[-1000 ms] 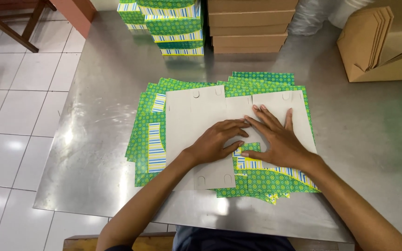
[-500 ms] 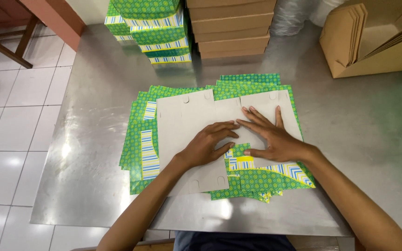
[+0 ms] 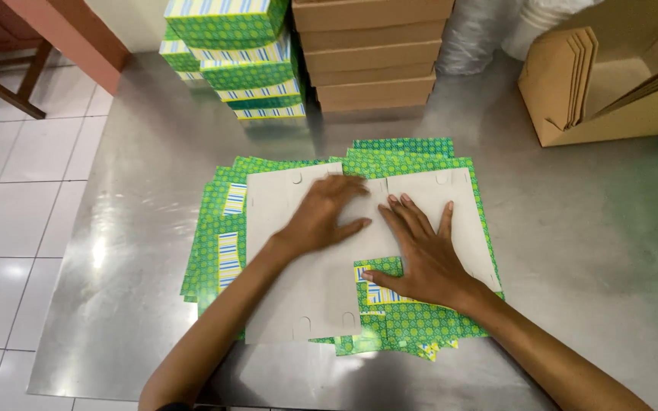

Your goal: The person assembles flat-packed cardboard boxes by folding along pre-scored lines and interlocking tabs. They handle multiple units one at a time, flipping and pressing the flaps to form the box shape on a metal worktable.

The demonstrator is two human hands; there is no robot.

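At the far left, white floor tiles (image 3: 17,205) border the steel counter (image 3: 588,251), and a stack of green patterned folded boxes (image 3: 230,57) stands at its back edge. In front of it a pile of flat green patterned box blanks (image 3: 218,228) lies fanned on the counter, with one grey-white cardboard blank (image 3: 306,289) spread plain side up on top. The left hand (image 3: 321,217) rests palm down on the upper middle of this blank, its grip loose, fingers slightly curled with the tips pressing the card; it holds nothing. Just beside it, the right hand (image 3: 424,259) lies flat with fingers spread wide, pressing the right half of the same blank, thumb reaching onto a folded green flap (image 3: 381,283). Behind them stands a stack of plain brown boxes (image 3: 371,53), and at the far right an open brown carton (image 3: 611,84) holds upright brown sheets.
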